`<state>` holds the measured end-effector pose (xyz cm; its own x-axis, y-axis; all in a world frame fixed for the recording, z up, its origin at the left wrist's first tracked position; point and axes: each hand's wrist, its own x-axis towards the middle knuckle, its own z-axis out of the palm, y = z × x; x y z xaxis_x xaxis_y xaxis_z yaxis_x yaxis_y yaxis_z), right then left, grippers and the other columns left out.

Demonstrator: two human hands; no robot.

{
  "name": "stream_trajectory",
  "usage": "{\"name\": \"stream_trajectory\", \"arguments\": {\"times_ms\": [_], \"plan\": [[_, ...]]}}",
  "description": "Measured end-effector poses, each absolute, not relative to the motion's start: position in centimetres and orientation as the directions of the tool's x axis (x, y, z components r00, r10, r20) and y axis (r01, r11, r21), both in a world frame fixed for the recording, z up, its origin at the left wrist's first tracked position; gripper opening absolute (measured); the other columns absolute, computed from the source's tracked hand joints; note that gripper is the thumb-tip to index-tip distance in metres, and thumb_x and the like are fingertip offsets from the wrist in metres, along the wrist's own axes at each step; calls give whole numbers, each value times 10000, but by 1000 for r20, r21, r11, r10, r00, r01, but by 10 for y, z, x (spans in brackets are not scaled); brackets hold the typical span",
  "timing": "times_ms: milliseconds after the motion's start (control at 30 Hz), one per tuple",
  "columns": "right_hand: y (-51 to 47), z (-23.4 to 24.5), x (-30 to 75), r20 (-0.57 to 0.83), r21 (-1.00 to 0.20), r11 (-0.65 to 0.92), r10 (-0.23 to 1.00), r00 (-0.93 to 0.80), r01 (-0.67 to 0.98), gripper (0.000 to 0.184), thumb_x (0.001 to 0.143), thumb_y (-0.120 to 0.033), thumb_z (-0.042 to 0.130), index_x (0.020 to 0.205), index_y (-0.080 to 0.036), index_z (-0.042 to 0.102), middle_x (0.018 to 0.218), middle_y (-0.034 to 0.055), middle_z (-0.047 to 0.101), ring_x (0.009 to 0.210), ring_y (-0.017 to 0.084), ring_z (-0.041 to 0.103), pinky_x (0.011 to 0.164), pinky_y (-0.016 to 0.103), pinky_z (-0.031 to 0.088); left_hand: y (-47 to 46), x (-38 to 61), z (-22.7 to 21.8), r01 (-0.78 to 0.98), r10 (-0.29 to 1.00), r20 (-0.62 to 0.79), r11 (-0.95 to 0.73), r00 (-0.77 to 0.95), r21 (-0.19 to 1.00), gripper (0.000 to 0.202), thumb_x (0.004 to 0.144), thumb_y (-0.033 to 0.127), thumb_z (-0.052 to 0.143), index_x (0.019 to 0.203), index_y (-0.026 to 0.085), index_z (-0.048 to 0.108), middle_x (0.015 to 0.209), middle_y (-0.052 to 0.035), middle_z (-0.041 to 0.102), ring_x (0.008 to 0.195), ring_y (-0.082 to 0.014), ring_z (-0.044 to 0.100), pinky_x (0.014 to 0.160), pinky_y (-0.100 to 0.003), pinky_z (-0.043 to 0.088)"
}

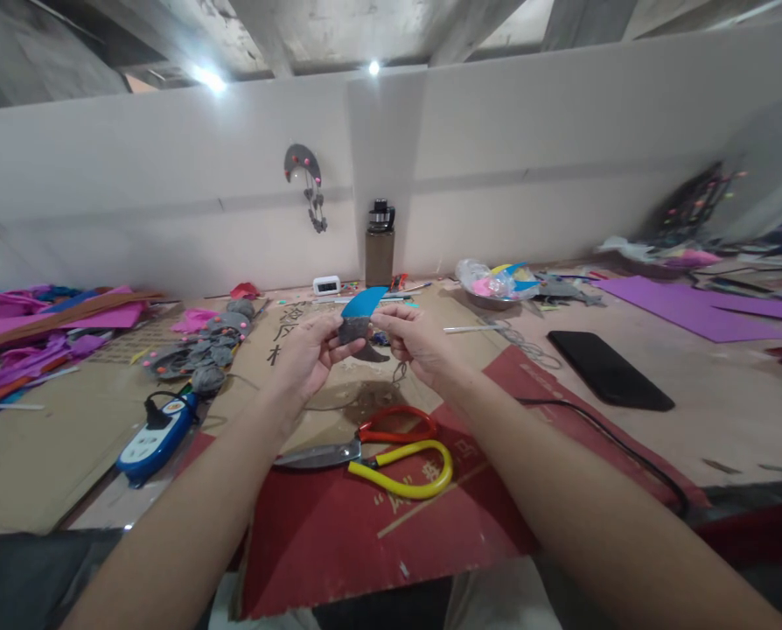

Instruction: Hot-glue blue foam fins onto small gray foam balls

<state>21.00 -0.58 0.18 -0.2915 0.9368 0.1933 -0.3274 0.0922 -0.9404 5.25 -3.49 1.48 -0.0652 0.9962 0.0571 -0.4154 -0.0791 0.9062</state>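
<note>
My left hand [312, 354] and my right hand [414, 337] are raised together over the table, both pinched on a small craft piece. It is a grey glittery cut-out [358, 335] with a blue leaf-shaped piece [363, 302] at its top. The left fingers grip its left side and the right fingers grip its upper right. Below the hands, scissors [391, 451] with one red and one yellow handle lie on red cardboard [365, 525].
A blue and white power strip [157, 437] lies at the left beside a pile of grey cut-outs [200, 350]. Pink and purple sheets [50, 319] sit far left. A black phone [609, 369], a black cable [614, 437], a bottle [380, 245] and purple sheets [699, 306] are right and behind.
</note>
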Motion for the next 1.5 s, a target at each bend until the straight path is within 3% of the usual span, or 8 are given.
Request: {"name": "stream_trajectory", "arguments": {"times_ms": [233, 467, 767, 867, 967, 1133, 1333, 1500], "plan": [[-1, -4, 207, 211, -935, 90, 918, -336, -343, 275, 631, -401, 714, 729, -184, 578, 587, -73, 502, 427, 25, 213, 417, 220, 111, -34, 52, 17, -391, 996, 17, -51, -91, 919, 74, 757, 120, 582, 817, 101, 620, 794, -77, 714, 712, -168, 699, 668, -285, 604], [5, -4, 202, 379, -908, 299, 884, -274, -293, 152, 664, -308, 642, 672, -165, 592, 660, -36, 579, 627, 75, 469, 657, 234, 365, -29, 49, 20, -338, 991, 72, -105, -109, 935, 71, 754, 109, 576, 797, 110, 633, 798, -75, 715, 699, -167, 692, 623, -276, 605], [5, -9, 202, 325, -945, 301, 900, -291, -127, 100, 710, -262, 596, 729, -167, 620, 749, 2, 620, 723, 120, 545, 785, 301, 420, -22, 41, 16, -295, 989, 66, -104, -136, 950, 52, 732, 115, 601, 775, 114, 632, 764, -63, 690, 674, -159, 676, 627, -297, 606], [6, -12, 201, 317, -948, 311, 921, -228, -64, 173, 665, -210, 620, 835, -176, 611, 887, 33, 636, 853, 151, 571, 853, 335, 425, -21, 39, 13, -292, 986, 56, -101, -157, 951, 50, 734, 117, 592, 766, 101, 627, 750, -58, 672, 673, -146, 667, 629, -287, 601], [6, -14, 198, 341, -936, 306, 911, -234, -173, 272, 653, -211, 630, 919, -193, 573, 1005, 46, 623, 961, 156, 573, 902, 330, 420, -20, 38, 10, -291, 981, 82, -131, -174, 948, 26, 731, 132, 606, 746, 114, 618, 733, -28, 655, 645, -116, 645, 665, -306, 601], [6, -18, 193, 394, -915, 342, 872, -290, -214, 222, 739, -374, 589, 858, -191, 551, 810, 3, 605, 791, 131, 566, 808, 308, 437, -24, 42, 9, -263, 983, 86, -128, -163, 956, 68, 725, 176, 614, 716, 109, 620, 750, -35, 655, 663, -105, 630, 707, -303, 592], [6, -20, 190, 364, -928, 329, 900, -240, -172, 156, 737, -340, 549, 748, -185, 537, 701, -24, 545, 630, 103, 484, 653, 272, 422, -28, 47, 10, -258, 989, 74, -105, -128, 960, 87, 715, 186, 639, 734, 102, 629, 752, -45, 655, 680, -123, 636, 647, -275, 588], [5, -17, 192, 348, -937, 334, 913, -211, -100, 159, 738, -340, 559, 688, -191, 540, 639, -36, 487, 569, 92, 401, 540, 239, 337, -29, 48, 12, -282, 987, 78, -116, -140, 952, 58, 740, 157, 610, 712, 108, 619, 699, -20, 630, 655, -105, 630, 702, -289, 591]]}}
